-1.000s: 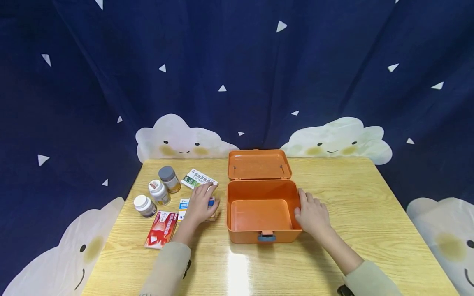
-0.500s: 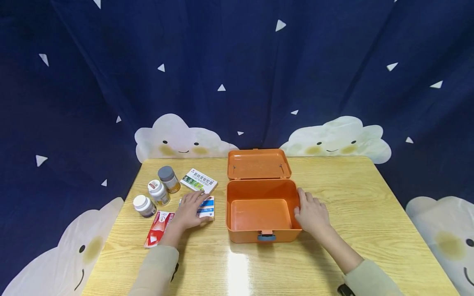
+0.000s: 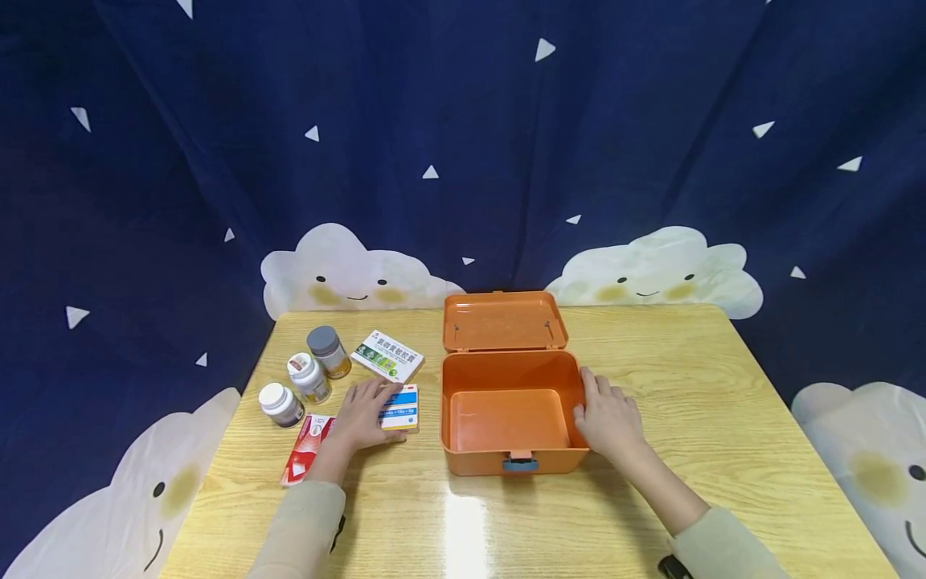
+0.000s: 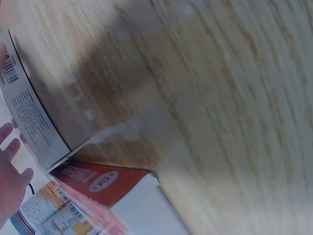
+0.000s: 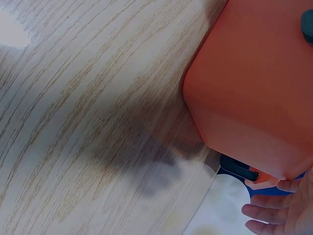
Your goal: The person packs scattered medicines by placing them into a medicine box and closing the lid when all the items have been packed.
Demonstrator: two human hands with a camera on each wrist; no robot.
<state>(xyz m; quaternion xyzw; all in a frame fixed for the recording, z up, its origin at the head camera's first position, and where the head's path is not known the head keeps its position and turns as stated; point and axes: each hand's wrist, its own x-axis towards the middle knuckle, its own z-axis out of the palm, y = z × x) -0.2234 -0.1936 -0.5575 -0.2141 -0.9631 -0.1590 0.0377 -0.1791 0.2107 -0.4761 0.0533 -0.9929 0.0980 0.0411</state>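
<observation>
At table [image 3: 702,386], left hand [image 3: 362,416] grips 1 of 3 cartons [image 3: 402,408], right hand [image 3: 611,416] 1 case [image 3: 473,463].

3 rnd wht/gry-capped plastic btls [image 3: 309,378], 3 rect. red/wht crdbd bxs [image 3: 388,355], 1 rect. orange plastic case [image 3: 472,463] & 1 lt-brn wood tbl [image 3: 702,386].

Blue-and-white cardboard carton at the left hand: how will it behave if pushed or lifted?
The blue-and-white cardboard carton would likely slide, not roll or tip: it lies flat on the wood-grain table. Its straight edges suggest it's fairly stiff, though a hard squeeze might dent the card. Weight unclear, since its contents are hidden.
</observation>
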